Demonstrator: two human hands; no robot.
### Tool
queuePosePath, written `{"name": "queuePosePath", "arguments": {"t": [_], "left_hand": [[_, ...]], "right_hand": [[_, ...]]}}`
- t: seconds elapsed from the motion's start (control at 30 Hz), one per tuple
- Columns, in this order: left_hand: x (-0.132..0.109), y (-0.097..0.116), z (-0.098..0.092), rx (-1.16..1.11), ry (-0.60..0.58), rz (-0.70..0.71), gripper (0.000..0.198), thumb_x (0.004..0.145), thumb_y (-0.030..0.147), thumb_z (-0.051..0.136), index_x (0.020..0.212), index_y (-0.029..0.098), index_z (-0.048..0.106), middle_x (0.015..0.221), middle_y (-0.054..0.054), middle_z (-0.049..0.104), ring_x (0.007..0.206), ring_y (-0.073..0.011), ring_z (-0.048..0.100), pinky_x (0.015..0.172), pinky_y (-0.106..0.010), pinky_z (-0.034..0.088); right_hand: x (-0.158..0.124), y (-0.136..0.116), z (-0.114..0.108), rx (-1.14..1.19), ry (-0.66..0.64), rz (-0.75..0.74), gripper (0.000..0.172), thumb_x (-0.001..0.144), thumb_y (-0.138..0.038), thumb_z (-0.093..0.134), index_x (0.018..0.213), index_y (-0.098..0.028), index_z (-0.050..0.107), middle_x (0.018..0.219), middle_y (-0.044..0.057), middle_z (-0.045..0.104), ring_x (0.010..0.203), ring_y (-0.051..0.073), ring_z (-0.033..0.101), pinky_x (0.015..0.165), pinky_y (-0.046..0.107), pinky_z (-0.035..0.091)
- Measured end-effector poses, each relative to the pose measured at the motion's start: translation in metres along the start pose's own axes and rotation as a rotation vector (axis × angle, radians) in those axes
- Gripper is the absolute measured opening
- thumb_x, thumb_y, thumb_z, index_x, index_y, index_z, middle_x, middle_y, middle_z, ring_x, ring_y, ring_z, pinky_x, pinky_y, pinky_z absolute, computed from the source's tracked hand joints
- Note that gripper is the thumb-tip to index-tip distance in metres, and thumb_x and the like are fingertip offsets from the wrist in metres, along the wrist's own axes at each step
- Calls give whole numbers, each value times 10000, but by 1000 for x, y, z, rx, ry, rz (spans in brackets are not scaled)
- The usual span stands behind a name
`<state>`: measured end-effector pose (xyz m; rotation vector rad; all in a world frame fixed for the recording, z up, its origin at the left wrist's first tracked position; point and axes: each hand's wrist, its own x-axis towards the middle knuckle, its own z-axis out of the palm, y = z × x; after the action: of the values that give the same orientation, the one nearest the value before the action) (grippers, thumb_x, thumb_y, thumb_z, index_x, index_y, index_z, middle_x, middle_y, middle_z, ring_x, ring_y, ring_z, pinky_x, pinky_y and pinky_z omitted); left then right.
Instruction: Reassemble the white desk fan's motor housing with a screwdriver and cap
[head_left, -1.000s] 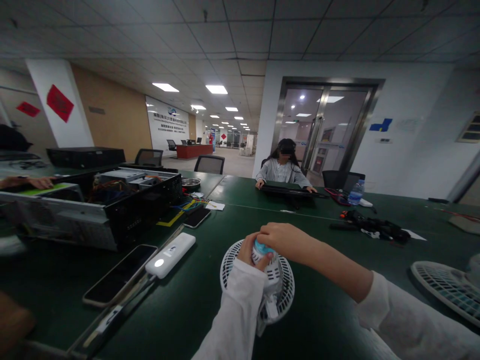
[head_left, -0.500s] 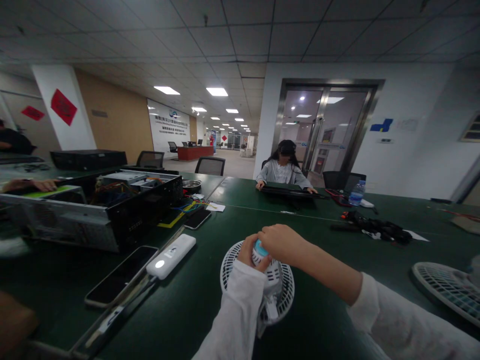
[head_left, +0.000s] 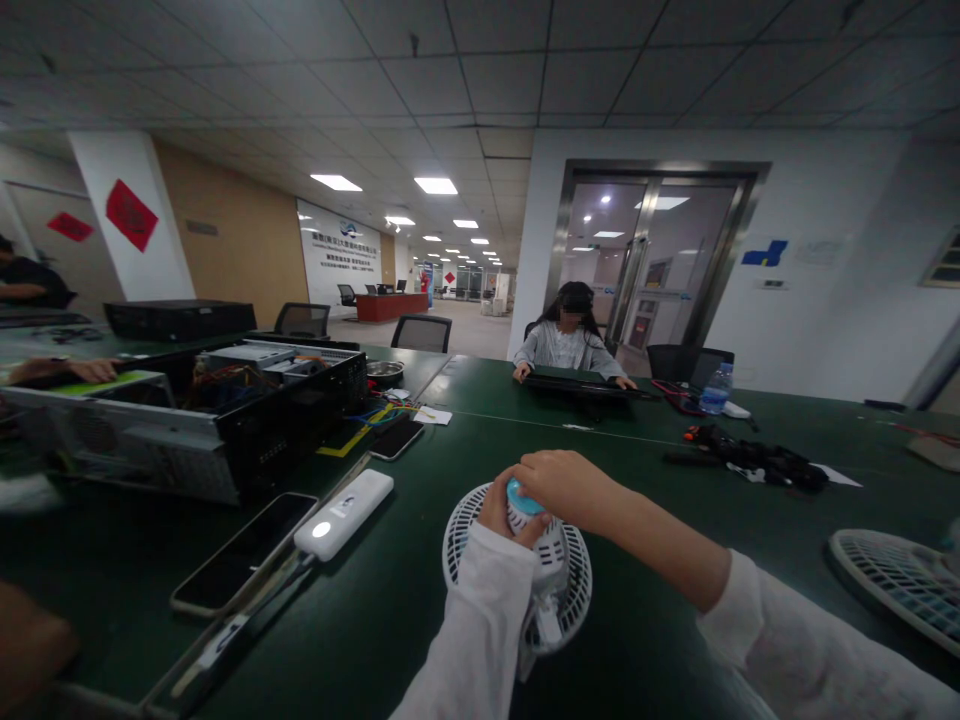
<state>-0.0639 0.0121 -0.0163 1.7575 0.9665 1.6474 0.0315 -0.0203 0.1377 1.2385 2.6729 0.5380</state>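
Observation:
A small white fan (head_left: pixel 559 585) lies face down on the green table (head_left: pixel 390 600), its round grille flat and its motor housing up. My left hand (head_left: pixel 501 510) grips the housing from the left. My right hand (head_left: pixel 566 485) is closed over the top of the housing, where a light-blue part (head_left: pixel 520 496) shows between the fingers. Both arms wear white sleeves.
A white power bank (head_left: pixel 343 513) and a dark phone (head_left: pixel 244 550) lie to the left, beside an open computer case (head_left: pixel 187 415). A second fan grille (head_left: pixel 896 585) sits at the right. A person (head_left: pixel 566 345) sits across the table. Another person's hand (head_left: pixel 67 370) rests on the case.
My hands stay on the fan's housing with hardly any shift. The view has dropped slightly.

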Motion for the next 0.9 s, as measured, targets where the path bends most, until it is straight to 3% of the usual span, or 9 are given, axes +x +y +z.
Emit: {"name": "queuePosePath", "arguments": {"t": [0.3, 0.63, 0.9], "left_hand": [[-1, 4, 2, -19, -12, -57, 535, 636, 307, 670, 1122, 176, 488, 1057, -81, 606, 957, -247, 572, 872, -410, 442], [2, 7, -2, 2, -48, 53, 531, 679, 312, 631, 1166, 172, 470, 1133, -97, 580, 1037, -256, 538, 919, -423, 412], [2, 7, -1, 34, -29, 85, 444, 684, 320, 623, 1087, 177, 505, 1040, -81, 598, 970, -250, 562, 868, -407, 438]], "right_hand": [[-2, 2, -8, 28, -58, -23, 209, 847, -162, 517, 1033, -148, 610, 945, 86, 660, 866, 237, 636, 691, 316, 503], [-8, 9, 4, 49, -21, -44, 203, 883, -187, 464, 1022, -128, 601, 938, 89, 643, 880, 215, 615, 718, 308, 491], [-1, 2, -6, 47, -85, -8, 191, 852, -168, 494, 979, -128, 631, 918, 104, 663, 845, 235, 636, 702, 317, 486]]}}
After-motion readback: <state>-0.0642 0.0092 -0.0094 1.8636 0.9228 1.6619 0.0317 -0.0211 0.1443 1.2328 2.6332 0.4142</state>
